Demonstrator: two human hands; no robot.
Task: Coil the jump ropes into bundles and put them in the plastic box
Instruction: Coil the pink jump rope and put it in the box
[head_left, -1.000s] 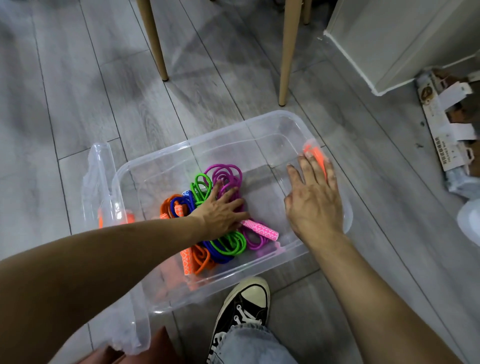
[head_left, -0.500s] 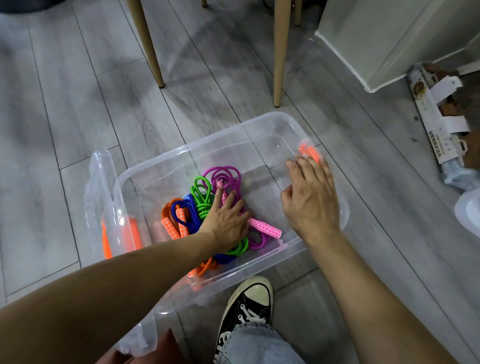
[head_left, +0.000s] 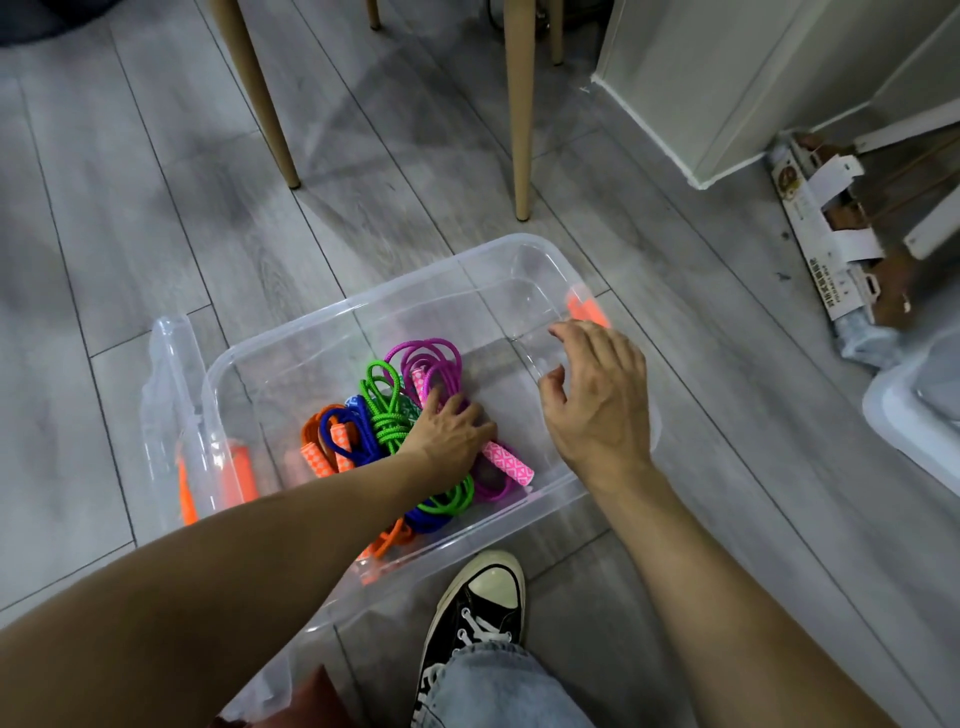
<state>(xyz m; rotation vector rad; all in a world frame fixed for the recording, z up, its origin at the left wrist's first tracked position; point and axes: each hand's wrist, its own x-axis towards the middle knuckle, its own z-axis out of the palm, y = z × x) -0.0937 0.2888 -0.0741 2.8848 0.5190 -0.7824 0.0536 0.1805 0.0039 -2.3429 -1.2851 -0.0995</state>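
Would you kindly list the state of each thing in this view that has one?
plastic box: open, on the floor, lid off.
lid: propped against the box's left side.
purple rope: coiled, in the box.
green rope: coiled, in the box.
blue rope: coiled, in the box.
orange rope: coiled, in the box.
left hand: pressing on the ropes.
right hand: open, fingers spread, at the box's right end.

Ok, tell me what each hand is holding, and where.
Left hand presses down on the purple rope bundle in the box; a closed grasp cannot be told. Right hand hovers open, holding nothing.
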